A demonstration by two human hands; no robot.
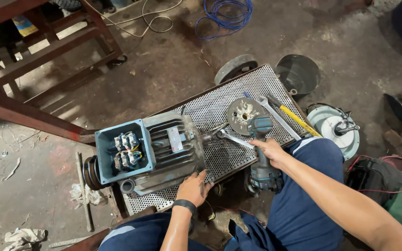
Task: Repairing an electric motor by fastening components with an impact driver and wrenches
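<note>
Blue-grey and finned, the electric motor lies on its side on the perforated metal surface, its open terminal box facing up. The left hand rests on the motor's near end, fingers spread against the casing. The right hand has its fingers clamped on a teal angle grinder just right of the motor, beside a wrench and a grinding disc.

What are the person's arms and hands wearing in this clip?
Both forearms are bare, with no sleeves and no gloves in view. The left hand has a dark band, like a watch or strap, around its wrist. The right hand shows no rings or bands.
</note>
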